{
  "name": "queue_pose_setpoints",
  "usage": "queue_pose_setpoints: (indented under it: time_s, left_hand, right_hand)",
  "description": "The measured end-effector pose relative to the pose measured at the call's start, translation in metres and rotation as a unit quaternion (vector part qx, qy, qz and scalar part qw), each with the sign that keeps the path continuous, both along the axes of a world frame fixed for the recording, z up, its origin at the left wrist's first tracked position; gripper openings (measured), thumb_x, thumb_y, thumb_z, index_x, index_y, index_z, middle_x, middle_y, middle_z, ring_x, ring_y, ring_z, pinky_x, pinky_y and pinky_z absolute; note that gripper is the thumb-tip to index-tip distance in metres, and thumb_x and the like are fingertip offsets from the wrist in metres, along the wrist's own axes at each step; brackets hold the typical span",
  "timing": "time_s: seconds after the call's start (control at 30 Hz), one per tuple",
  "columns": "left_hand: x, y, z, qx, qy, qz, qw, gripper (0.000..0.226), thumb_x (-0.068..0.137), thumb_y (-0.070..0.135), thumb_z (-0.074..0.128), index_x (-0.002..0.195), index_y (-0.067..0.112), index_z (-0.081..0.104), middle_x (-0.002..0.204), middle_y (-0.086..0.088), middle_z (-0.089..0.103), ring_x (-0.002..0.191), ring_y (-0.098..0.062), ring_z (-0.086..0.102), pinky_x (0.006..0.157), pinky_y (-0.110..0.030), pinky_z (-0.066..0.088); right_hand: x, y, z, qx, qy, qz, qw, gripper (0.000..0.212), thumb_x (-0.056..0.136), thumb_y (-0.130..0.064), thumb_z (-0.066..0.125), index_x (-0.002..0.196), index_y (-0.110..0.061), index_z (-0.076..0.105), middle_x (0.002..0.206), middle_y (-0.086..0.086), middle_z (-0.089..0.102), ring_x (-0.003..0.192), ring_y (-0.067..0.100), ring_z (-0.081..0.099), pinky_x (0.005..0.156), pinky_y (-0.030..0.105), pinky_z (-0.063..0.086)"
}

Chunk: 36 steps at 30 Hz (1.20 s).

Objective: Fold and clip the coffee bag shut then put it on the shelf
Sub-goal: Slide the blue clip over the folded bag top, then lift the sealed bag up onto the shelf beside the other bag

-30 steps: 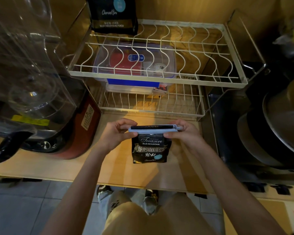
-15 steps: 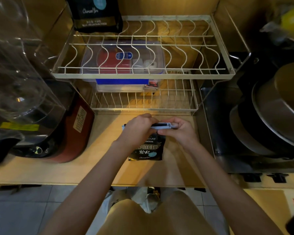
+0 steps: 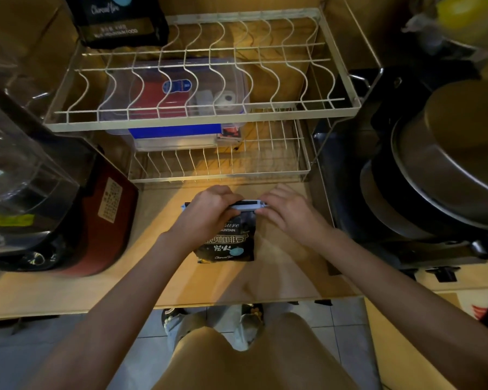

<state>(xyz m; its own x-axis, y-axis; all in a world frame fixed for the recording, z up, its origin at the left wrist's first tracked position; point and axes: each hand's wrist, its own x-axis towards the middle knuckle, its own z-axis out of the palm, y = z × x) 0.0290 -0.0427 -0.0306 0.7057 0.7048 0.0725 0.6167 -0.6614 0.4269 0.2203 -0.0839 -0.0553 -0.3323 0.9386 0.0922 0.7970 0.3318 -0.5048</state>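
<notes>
A small black coffee bag [image 3: 227, 243] with white lettering stands on the wooden counter [image 3: 288, 266], its top folded over. A pale blue bar clip [image 3: 248, 206] lies across the fold. My left hand [image 3: 209, 212] covers the left half of the clip and the bag's upper left corner, fingers pressed down on it. My right hand [image 3: 288, 212] pinches the clip's right end. The white wire shelf rack [image 3: 197, 119] stands just behind the bag, its upper tier mostly bare.
A second black coffee bag [image 3: 119, 21] sits at the upper tier's back left. A clear plastic box [image 3: 178, 108] is on the lower tier. A red appliance [image 3: 104, 215] and clear jug [image 3: 20, 153] stand left; stacked pans [image 3: 445, 170] stand right.
My left hand slid right along the clip from its left end and now covers the bag's upper left. The bag sank lower toward the counter. My right hand stayed on the clip's right end.
</notes>
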Motion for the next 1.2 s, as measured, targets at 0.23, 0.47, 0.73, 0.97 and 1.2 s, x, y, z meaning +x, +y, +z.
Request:
queue_pose_setpoints:
  time_s: [0.23, 0.47, 0.73, 0.97, 1.2]
  left_hand:
    - [0.0, -0.001, 0.0, 0.01, 0.002, -0.003, 1.0, 0.025, 0.082, 0.01, 0.059, 0.106, 0.006, 0.062, 0.091, -0.015, 0.066, 0.085, -0.028, 0.06, 0.075, -0.036, 0.048]
    - [-0.001, -0.002, -0.003, -0.001, -0.009, -0.001, 1.0, 0.025, 0.084, 0.011, 0.056, 0.109, 0.006, 0.06, 0.096, -0.015, 0.064, 0.092, -0.028, 0.058, 0.078, -0.038, 0.047]
    - [-0.01, -0.005, -0.008, 0.028, -0.004, 0.007, 1.0, 0.05, 0.075, 0.025, 0.066, 0.122, 0.019, 0.05, 0.125, -0.007, 0.058, 0.118, -0.024, 0.049, 0.096, -0.049, 0.042]
    - [-0.081, -0.013, -0.054, -0.319, -0.01, 0.206, 0.925, 0.106, 0.053, 0.03, 0.085, 0.139, 0.016, 0.024, 0.146, -0.007, 0.035, 0.133, -0.02, 0.03, 0.111, -0.036, 0.024]
    - [-0.055, -0.03, -0.075, -0.319, -0.034, 0.257, 0.911, 0.073, 0.052, 0.008, 0.084, 0.116, 0.007, 0.049, 0.118, -0.012, 0.063, 0.107, -0.022, 0.056, 0.087, -0.023, 0.039]
  right_hand:
    - [-0.007, -0.008, -0.018, 0.114, 0.029, -0.06, 0.991, 0.027, 0.085, -0.023, 0.052, 0.088, 0.0, 0.066, 0.076, 0.012, 0.068, 0.073, 0.025, 0.058, 0.069, 0.024, 0.04]
    - [-0.015, -0.025, -0.018, -0.25, 0.31, -0.158, 0.904, 0.084, 0.067, -0.025, 0.079, 0.136, -0.018, 0.032, 0.128, -0.005, 0.047, 0.114, 0.001, 0.045, 0.096, 0.022, 0.04]
    - [-0.034, -0.032, -0.065, -0.353, 0.351, -0.147, 0.855, 0.065, 0.06, 0.004, 0.08, 0.112, -0.021, 0.048, 0.112, 0.001, 0.059, 0.105, 0.015, 0.058, 0.087, 0.017, 0.048]
    - [-0.034, -0.03, -0.071, -0.35, 0.352, -0.16, 0.853, 0.061, 0.058, 0.003, 0.081, 0.108, -0.018, 0.053, 0.106, 0.0, 0.062, 0.105, 0.017, 0.057, 0.092, 0.034, 0.048]
    - [-0.03, -0.028, -0.063, -0.351, 0.329, -0.146, 0.864, 0.062, 0.059, 0.001, 0.081, 0.115, -0.01, 0.055, 0.106, -0.002, 0.062, 0.092, 0.003, 0.059, 0.076, 0.014, 0.05]
